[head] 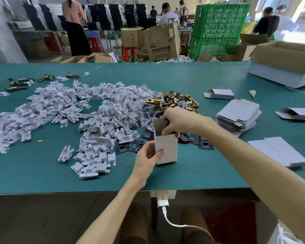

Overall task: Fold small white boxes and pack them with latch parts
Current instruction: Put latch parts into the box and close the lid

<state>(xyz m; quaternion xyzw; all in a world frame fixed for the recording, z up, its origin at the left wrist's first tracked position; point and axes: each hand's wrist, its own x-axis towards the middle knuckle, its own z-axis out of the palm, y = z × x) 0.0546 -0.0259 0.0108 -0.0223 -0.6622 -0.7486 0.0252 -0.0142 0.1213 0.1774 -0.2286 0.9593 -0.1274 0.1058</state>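
Your left hand (145, 158) grips the box (166, 148) low down, thumb across its front, and holds it upright at the near edge of the table (42, 173). The box's long axis is vertical and its mouth is up. Your right hand (177, 120) is at that mouth, fingers curled inside and thumb on the front wall, pinching the rim. Any part it holds is hidden. The right hand is nearer the latch pile (174, 101), which lies just behind the box.
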